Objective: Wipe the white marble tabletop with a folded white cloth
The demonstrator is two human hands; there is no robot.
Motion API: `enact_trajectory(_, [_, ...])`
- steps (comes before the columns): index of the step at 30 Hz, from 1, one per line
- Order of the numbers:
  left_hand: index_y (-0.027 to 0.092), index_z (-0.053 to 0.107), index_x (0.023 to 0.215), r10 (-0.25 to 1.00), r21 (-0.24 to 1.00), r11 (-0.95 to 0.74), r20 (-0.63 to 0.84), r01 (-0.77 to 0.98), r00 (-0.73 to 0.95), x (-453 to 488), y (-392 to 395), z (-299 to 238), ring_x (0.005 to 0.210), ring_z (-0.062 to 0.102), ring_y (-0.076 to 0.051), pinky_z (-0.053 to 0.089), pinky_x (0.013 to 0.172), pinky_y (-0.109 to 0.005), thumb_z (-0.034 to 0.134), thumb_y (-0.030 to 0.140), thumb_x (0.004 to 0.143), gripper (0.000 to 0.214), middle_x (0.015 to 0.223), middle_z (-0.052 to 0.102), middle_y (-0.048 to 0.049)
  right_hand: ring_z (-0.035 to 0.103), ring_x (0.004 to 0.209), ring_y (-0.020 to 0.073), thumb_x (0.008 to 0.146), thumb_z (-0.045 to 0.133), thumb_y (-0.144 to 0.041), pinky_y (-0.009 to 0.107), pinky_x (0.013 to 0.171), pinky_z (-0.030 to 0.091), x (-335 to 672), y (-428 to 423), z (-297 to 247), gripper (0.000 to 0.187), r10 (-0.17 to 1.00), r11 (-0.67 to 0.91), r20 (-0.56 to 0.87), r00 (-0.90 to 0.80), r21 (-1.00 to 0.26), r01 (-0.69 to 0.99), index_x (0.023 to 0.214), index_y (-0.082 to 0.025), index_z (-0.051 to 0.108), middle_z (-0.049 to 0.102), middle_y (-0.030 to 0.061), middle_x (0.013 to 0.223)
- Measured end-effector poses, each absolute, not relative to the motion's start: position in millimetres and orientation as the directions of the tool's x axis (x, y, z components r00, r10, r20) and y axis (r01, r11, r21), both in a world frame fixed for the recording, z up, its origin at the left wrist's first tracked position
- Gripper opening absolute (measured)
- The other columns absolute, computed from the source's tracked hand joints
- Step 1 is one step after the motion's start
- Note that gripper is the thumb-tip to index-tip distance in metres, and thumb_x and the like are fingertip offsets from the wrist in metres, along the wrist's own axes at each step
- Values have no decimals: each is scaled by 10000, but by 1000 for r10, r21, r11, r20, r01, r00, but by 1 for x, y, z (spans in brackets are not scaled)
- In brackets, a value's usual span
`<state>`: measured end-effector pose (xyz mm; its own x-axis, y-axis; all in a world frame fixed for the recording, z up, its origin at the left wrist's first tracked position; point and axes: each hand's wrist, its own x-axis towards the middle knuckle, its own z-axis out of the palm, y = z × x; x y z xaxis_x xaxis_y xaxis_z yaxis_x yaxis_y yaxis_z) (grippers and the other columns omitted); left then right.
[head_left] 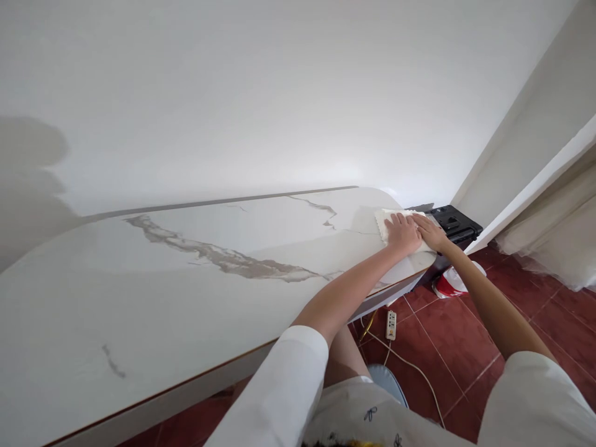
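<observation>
A white cloth (382,225) with a scalloped edge lies at the far right end of a long marble-patterned tabletop (162,298). My left hand (403,233) presses down on the cloth, its fingers bent over it and closed on the fabric. Right beside it, my right hand (429,232) grips the cloth too, with its fingertips touching my left hand. Both arms reach out to the right across the rounded corner of the table. Part of the cloth is hidden under my hands.
A white wall (279,93) rises behind the table. Past the table's right end stands a black object (459,223). On the red tiled floor are a red and white container (451,282) and a power strip (391,325) with a trailing cord. A pale curtain (554,217) hangs at right.
</observation>
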<state>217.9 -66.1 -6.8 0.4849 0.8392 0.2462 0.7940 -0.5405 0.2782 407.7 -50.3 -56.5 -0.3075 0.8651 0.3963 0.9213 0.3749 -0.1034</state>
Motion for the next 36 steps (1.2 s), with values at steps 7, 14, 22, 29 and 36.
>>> enact_trajectory(7, [116, 469, 1426, 835, 301, -545, 272, 782, 478, 220, -21, -10, 1411, 321, -358, 266, 1145, -559, 321, 354, 978, 529, 1494, 442, -192, 466, 1399, 278, 984, 240, -308, 586, 1162, 391, 409, -4, -56, 535, 861, 386, 391, -325, -86, 918, 1444, -196, 489, 578, 122, 1437])
enact_trajectory(14, [134, 499, 1401, 851, 298, -518, 276, 802, 447, 210, 29, -9, 1364, 381, -329, 297, 1134, -520, 318, 357, 988, 503, 1437, 497, -168, 453, 1412, 251, 981, 254, -311, 521, 1188, 380, 391, 50, -50, 513, 915, 273, 339, -216, -127, 954, 1414, -220, 513, 548, 87, 1473])
enact_trajectory(22, [142, 502, 1398, 863, 279, -497, 257, 822, 434, 199, 75, -6, 1365, 387, -313, 316, 1118, -492, 320, 345, 987, 493, 1466, 489, -149, 462, 1403, 243, 937, 322, -260, 499, 1183, 383, 372, 97, -42, 513, 938, 234, 313, -149, -251, 939, 1404, -234, 534, 542, 56, 1480])
enact_trajectory(29, [128, 491, 1409, 870, 284, -488, 231, 825, 435, 184, 109, -7, 1381, 369, -323, 320, 1109, -500, 286, 328, 993, 505, 1506, 449, -166, 456, 1401, 226, 930, 296, -219, 446, 1182, 384, 340, 121, -28, 549, 956, 187, 264, -130, -203, 961, 1438, -217, 505, 523, 33, 1499])
enact_trajectory(36, [161, 477, 1426, 893, 277, -444, 211, 852, 397, 139, 126, -7, 1412, 348, -314, 298, 1135, -498, 289, 326, 995, 499, 1520, 441, -148, 395, 1439, 240, 945, 270, -210, 446, 1207, 325, 287, 138, -24, 566, 964, 180, 225, -140, -165, 970, 1471, -145, 467, 467, 81, 1544])
